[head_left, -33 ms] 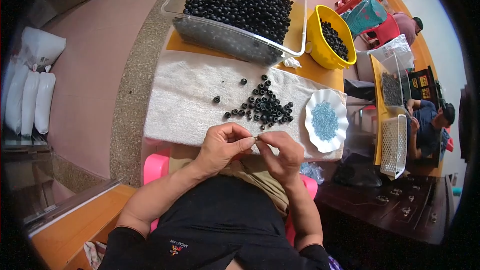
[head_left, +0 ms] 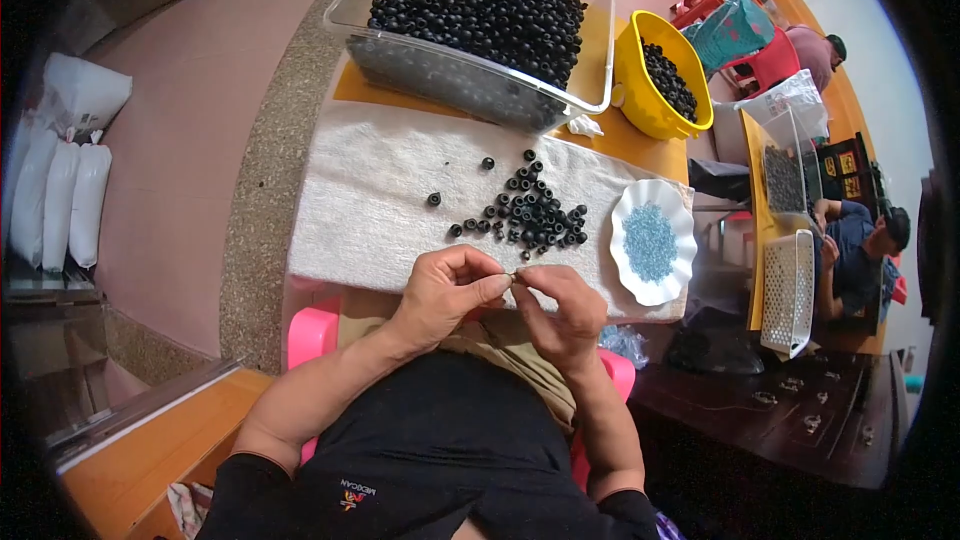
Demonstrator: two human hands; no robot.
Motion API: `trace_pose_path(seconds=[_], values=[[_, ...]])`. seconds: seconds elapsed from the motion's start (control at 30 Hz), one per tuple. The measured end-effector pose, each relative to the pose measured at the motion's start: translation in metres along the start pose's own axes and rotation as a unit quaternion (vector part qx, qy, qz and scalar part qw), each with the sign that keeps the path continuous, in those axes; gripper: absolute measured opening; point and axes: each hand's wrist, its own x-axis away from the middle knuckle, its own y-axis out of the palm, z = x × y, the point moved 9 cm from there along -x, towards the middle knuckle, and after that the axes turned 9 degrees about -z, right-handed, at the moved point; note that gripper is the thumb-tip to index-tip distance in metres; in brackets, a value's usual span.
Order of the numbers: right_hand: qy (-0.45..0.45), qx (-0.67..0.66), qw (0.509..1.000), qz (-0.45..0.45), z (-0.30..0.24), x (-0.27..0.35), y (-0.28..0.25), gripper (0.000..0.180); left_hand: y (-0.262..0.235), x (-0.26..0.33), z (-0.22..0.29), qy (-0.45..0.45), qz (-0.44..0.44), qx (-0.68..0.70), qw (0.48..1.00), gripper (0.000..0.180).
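Observation:
My left hand (head_left: 450, 292) and my right hand (head_left: 562, 312) meet at the front edge of a white towel (head_left: 370, 190). Both are closed in a pinch, fingertips nearly touching, around one tiny dark piece (head_left: 514, 277) that is too small to name. Just beyond my fingers lies a loose pile of black round beads (head_left: 540, 212) with holes, a few of them scattered to the left. To the right of the pile, a white scalloped dish (head_left: 684, 255) holds many small clear-blue pieces.
At the back of the table stands a large clear plastic bin (head_left: 450, 75) full of black beads. Beside it is a yellow tub (head_left: 632, 70) with more. A person (head_left: 858, 240) sits at another table on the right, near a white perforated basket (head_left: 788, 295). White sacks (head_left: 60, 200) stand far left.

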Motion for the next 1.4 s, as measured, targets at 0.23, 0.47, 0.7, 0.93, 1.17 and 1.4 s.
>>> trace_pose_path(seconds=[0.23, 0.47, 0.7, 0.93, 1.17, 1.4], values=[[-0.030, 0.079, 0.996, 0.032, -0.010, 0.012, 0.010, 0.054, -0.003, 0.001, -0.006, 0.011, 0.016, 0.026, 0.999, 0.010], [-0.065, 0.099, 0.990, 0.073, -0.013, 0.015, 0.015, 0.055, -0.001, 0.003, -0.009, -0.004, 0.024, 0.050, 0.998, 0.007], [-0.081, 0.111, 0.989, 0.057, -0.021, 0.011, 0.015, 0.047, -0.004, 0.007, -0.006, 0.008, 0.046, -0.014, 0.999, 0.005], [-0.105, 0.086, 0.990, 0.044, -0.029, 0.001, 0.011, 0.044, -0.004, 0.011, 0.000, 0.029, 0.060, -0.054, 0.996, 0.003], [-0.109, 0.062, 0.990, 0.072, -0.021, 0.007, 0.017, 0.044, -0.005, 0.008, -0.003, 0.031, 0.050, -0.037, 0.998, 0.006], [-0.055, 0.057, 0.993, 0.085, -0.017, 0.003, 0.010, 0.044, -0.003, 0.009, 0.001, 0.038, 0.058, -0.038, 0.997, 0.008]])
